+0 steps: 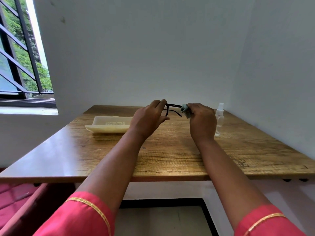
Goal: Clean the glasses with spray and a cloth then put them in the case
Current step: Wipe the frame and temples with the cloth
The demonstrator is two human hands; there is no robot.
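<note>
Left hand [150, 116] pinches one end of the glasses [173, 109], held up over the table's [170, 159] far edge. Right hand [202, 120] closed on the cloth [185, 109], wrapped round the other end, probably the lens, though it's hidden. Case [109, 125] open far-left, spray bottle [219, 119] far-right, just beside the right hand. Risk: hard rubbing twists the frame, or the wrist tips the bottle.

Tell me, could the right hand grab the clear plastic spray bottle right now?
Probably yes, but not straight away. The clear plastic spray bottle stands just beside the right hand with nothing between them, yet that hand is pinching the grey-green cloth on the black-framed glasses, so it must let go first.
</note>
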